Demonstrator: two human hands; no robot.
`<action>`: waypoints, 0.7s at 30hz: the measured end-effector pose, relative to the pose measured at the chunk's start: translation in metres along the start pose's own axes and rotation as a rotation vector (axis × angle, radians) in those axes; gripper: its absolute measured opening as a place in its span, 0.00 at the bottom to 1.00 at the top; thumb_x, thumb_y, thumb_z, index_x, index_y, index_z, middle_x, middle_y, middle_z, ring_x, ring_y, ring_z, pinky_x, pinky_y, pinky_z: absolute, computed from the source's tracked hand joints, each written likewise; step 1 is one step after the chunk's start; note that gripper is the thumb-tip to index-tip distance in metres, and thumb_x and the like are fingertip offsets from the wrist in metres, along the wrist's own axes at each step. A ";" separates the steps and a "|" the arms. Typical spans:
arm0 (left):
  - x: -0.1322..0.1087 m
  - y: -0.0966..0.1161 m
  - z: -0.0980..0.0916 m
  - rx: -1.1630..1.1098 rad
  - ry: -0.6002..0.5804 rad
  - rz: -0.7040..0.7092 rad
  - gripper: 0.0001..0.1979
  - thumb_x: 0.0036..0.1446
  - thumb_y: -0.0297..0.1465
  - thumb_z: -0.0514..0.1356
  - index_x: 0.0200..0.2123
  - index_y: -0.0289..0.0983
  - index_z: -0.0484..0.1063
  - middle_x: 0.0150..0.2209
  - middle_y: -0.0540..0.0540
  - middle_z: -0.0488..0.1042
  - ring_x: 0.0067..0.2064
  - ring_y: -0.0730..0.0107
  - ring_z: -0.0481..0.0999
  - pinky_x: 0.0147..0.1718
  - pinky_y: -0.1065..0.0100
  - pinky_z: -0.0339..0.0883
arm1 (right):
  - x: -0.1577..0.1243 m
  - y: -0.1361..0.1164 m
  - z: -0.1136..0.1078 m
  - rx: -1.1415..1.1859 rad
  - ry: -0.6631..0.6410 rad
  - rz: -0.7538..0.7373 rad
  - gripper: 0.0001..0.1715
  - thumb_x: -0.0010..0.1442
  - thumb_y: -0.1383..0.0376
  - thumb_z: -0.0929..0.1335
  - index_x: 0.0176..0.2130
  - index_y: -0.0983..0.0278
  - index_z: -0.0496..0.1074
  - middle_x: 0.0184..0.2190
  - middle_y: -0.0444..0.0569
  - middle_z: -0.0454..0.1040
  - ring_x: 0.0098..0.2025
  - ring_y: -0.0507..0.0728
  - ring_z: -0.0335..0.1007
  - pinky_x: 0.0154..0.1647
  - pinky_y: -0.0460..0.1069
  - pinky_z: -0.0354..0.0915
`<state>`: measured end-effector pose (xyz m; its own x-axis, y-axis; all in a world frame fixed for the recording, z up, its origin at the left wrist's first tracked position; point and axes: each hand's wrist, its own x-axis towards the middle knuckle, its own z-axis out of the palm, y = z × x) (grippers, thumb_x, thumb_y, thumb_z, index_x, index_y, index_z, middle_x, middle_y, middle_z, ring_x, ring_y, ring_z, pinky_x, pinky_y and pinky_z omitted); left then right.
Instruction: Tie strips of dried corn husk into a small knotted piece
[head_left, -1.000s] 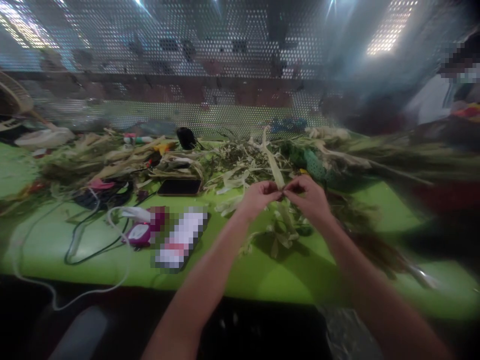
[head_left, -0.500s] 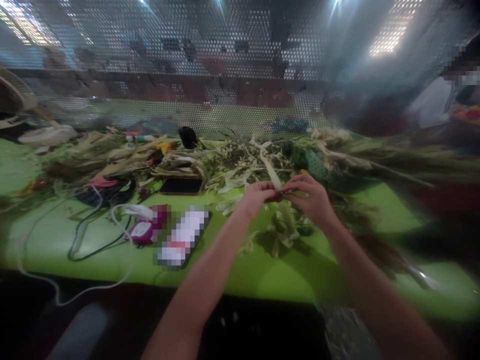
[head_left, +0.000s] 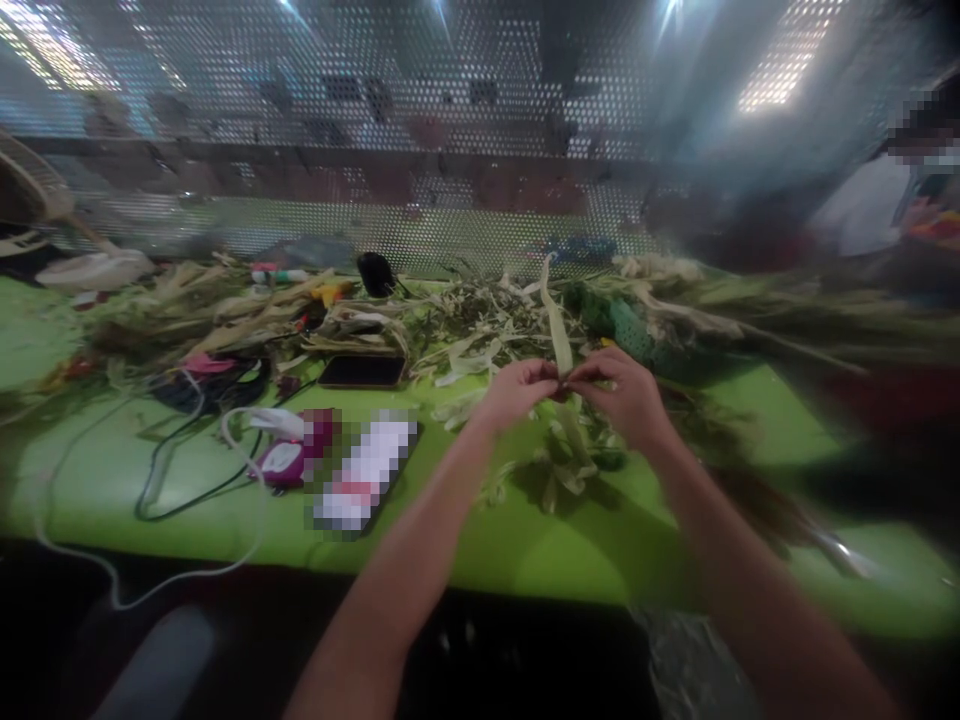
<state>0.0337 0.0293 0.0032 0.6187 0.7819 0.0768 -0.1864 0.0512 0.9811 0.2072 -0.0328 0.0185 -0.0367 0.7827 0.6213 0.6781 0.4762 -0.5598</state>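
Observation:
Both hands meet over the green table (head_left: 480,545), pinching a pale strip of dried husk (head_left: 556,325) that stands up between them. My left hand (head_left: 523,388) grips its lower end from the left, fingers closed. From the right, my right hand (head_left: 619,392) pinches the same spot with thumb and fingertips. The exact grip point is partly hidden by the fingers. Just below hangs or lies a cluster of pale husk pieces (head_left: 571,455); whether it joins the held strip I cannot tell. Behind the hands spreads a heap of dried husk scraps (head_left: 491,320).
Left of my arms are a blurred-out phone-like object (head_left: 367,475), a magenta power socket (head_left: 292,460) with a white cable (head_left: 262,520), and a dark phone (head_left: 362,371). A perforated metal screen (head_left: 450,180) stands behind. A person in white (head_left: 862,205) is at far right.
The husk strip has swung from leaning left to nearly upright. My right hand's fingers have curled in closer to the left hand's fingertips.

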 end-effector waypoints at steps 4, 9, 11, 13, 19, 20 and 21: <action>-0.002 -0.001 0.002 0.043 0.006 0.006 0.08 0.49 0.31 0.67 0.30 0.32 0.72 0.28 0.48 0.76 0.32 0.71 0.77 0.38 0.68 0.68 | -0.001 0.000 0.001 0.049 0.014 0.060 0.02 0.55 0.66 0.72 0.30 0.62 0.75 0.29 0.46 0.72 0.33 0.55 0.69 0.34 0.50 0.66; -0.001 -0.002 0.004 0.010 -0.011 0.002 0.12 0.46 0.33 0.70 0.29 0.32 0.72 0.26 0.48 0.76 0.30 0.72 0.77 0.34 0.70 0.67 | -0.003 0.000 0.005 0.155 0.044 0.183 0.05 0.52 0.65 0.73 0.30 0.62 0.74 0.27 0.44 0.72 0.31 0.54 0.68 0.32 0.49 0.66; -0.001 -0.002 0.004 -0.018 -0.003 -0.018 0.11 0.47 0.32 0.69 0.28 0.32 0.73 0.26 0.48 0.76 0.29 0.72 0.77 0.34 0.70 0.68 | -0.003 0.000 0.007 0.240 0.048 0.231 0.07 0.52 0.63 0.74 0.31 0.62 0.74 0.27 0.43 0.73 0.30 0.54 0.69 0.32 0.49 0.66; -0.001 -0.001 0.004 -0.083 0.025 -0.050 0.10 0.47 0.32 0.69 0.28 0.32 0.73 0.26 0.47 0.77 0.29 0.72 0.77 0.36 0.69 0.69 | -0.003 0.000 0.007 0.326 0.036 0.249 0.08 0.53 0.62 0.74 0.32 0.62 0.74 0.28 0.43 0.74 0.30 0.54 0.70 0.33 0.50 0.67; -0.003 0.001 0.002 -0.188 0.103 -0.132 0.07 0.48 0.30 0.66 0.28 0.31 0.74 0.26 0.45 0.78 0.27 0.75 0.75 0.35 0.70 0.69 | -0.002 -0.003 0.004 0.218 0.037 0.043 0.05 0.56 0.62 0.74 0.35 0.59 0.78 0.35 0.48 0.74 0.40 0.57 0.72 0.40 0.52 0.69; -0.003 0.001 0.002 -0.194 0.107 -0.141 0.06 0.49 0.29 0.65 0.27 0.31 0.74 0.25 0.45 0.78 0.27 0.75 0.74 0.34 0.70 0.69 | -0.002 -0.003 0.004 0.181 0.039 0.003 0.04 0.56 0.62 0.73 0.35 0.59 0.79 0.35 0.48 0.74 0.40 0.57 0.72 0.41 0.52 0.69; -0.003 0.001 0.002 -0.202 0.107 -0.148 0.05 0.49 0.28 0.64 0.27 0.31 0.74 0.24 0.46 0.77 0.26 0.76 0.74 0.32 0.71 0.68 | -0.002 -0.002 0.004 0.146 0.039 -0.030 0.04 0.57 0.63 0.73 0.36 0.58 0.79 0.35 0.48 0.74 0.40 0.57 0.72 0.42 0.52 0.69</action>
<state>0.0332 0.0252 0.0047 0.5684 0.8173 -0.0947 -0.2554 0.2847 0.9240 0.2028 -0.0337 0.0166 -0.0247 0.7526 0.6580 0.5631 0.5543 -0.6129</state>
